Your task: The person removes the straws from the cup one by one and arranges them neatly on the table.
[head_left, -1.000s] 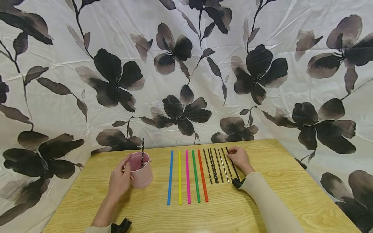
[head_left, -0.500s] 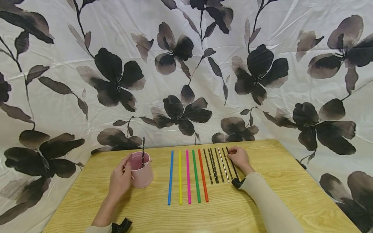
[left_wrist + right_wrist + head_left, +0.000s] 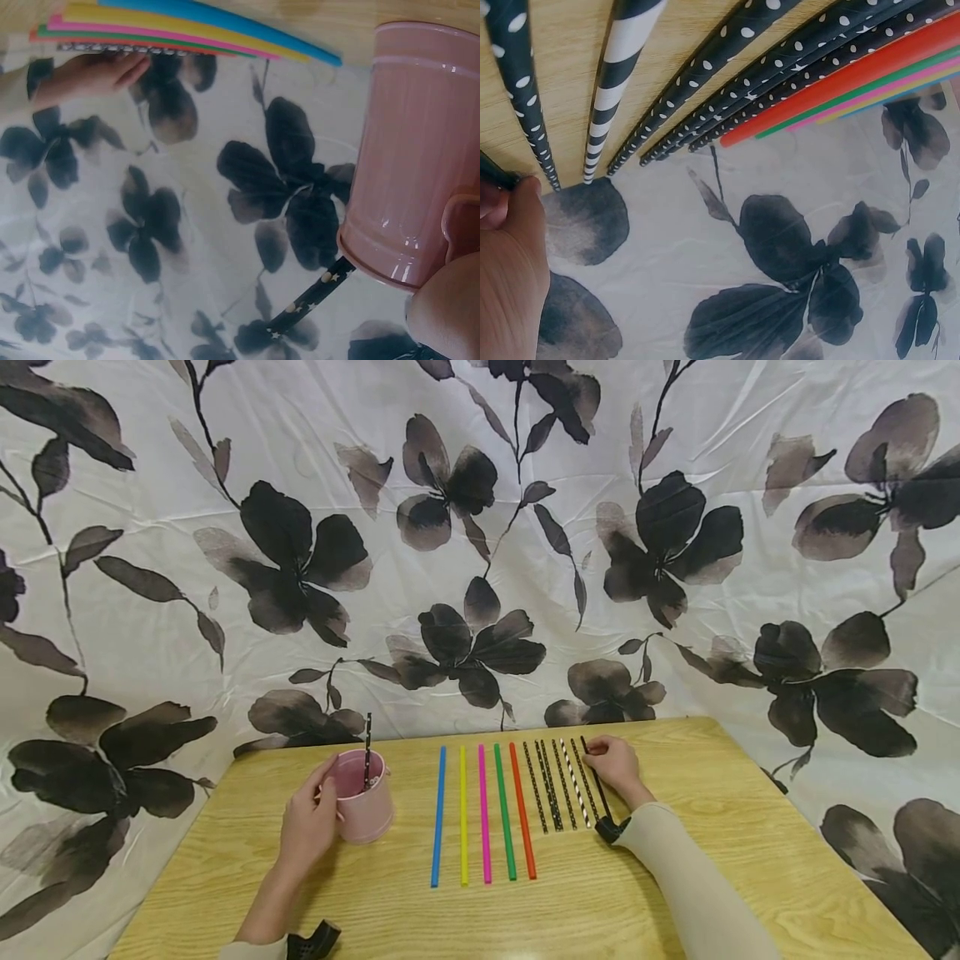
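My left hand [image 3: 307,822] grips a pink ribbed cup [image 3: 365,797] from its left side; the cup [image 3: 420,150] fills the right of the left wrist view. A black starred straw [image 3: 367,747] stands in the cup, and its end [image 3: 311,296] sticks out past the rim. To the right, five coloured straws lie side by side: blue [image 3: 437,817], yellow, pink, green and orange [image 3: 522,811]. Beyond them lie several black dotted straws [image 3: 551,785] and a black-and-white striped straw [image 3: 575,783]. My right hand [image 3: 615,764] pinches the far end of the rightmost black straw [image 3: 600,789]; its fingertips [image 3: 510,225] sit on that straw [image 3: 495,172].
Everything rests on a light wooden table [image 3: 750,860]. A white cloth with dark flowers [image 3: 480,543] hangs close behind it and drapes past its left and right edges. Bare wood lies right of my right forearm [image 3: 690,885] and along the front edge.
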A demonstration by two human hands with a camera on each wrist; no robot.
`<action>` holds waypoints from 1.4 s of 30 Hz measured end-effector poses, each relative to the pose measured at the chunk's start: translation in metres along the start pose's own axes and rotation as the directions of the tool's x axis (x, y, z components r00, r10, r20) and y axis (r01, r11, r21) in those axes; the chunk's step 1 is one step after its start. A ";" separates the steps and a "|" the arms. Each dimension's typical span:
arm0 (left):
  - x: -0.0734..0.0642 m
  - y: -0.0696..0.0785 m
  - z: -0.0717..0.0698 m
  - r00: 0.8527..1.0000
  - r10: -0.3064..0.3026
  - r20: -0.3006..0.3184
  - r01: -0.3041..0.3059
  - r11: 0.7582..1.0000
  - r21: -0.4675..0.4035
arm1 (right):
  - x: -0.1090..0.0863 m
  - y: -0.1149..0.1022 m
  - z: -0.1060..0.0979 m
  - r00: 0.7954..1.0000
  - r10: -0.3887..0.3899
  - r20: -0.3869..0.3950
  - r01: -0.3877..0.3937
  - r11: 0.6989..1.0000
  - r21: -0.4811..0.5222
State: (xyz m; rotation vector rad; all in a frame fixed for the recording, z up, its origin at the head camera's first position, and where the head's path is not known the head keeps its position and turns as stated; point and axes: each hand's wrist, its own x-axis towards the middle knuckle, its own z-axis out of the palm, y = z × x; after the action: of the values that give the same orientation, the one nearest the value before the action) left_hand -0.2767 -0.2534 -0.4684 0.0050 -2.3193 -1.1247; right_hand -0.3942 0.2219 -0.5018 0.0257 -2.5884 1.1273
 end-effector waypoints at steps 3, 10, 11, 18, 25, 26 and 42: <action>0.000 0.000 0.000 1.000 0.005 -0.001 -0.005 1.000 0.002 | 0.001 0.000 0.000 1.000 0.001 -0.003 -0.001 1.000 0.010; 0.000 0.000 -0.001 1.000 0.000 0.007 0.000 1.000 -0.015 | 0.003 -0.001 0.000 0.999 0.016 -0.033 -0.013 0.997 0.081; 0.000 0.000 -0.001 1.000 0.000 0.007 0.000 1.000 -0.015 | 0.004 -0.004 -0.001 0.999 0.016 -0.044 -0.011 0.995 0.098; 0.001 -0.002 -0.004 1.000 0.002 -0.002 -0.002 1.000 -0.012 | 0.000 -0.075 0.006 0.993 -0.092 -0.075 0.105 0.975 0.194; 0.001 -0.002 -0.002 1.000 0.016 0.011 -0.016 1.000 -0.010 | -0.018 -0.156 0.030 0.946 -0.319 -0.052 0.319 0.902 0.290; 0.001 -0.002 -0.002 1.000 0.016 0.014 -0.016 1.000 -0.015 | -0.022 -0.166 0.034 0.939 -0.342 -0.038 0.337 0.890 0.309; 0.002 -0.002 -0.002 1.000 0.015 0.002 -0.015 1.000 -0.016 | -0.088 -0.258 0.102 0.775 -0.584 0.241 0.436 0.770 0.466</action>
State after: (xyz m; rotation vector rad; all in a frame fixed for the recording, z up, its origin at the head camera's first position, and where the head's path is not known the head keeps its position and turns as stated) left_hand -0.2777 -0.2560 -0.4682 -0.0199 -2.3087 -1.1364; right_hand -0.3032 -0.0389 -0.4094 1.0886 -2.3438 1.4792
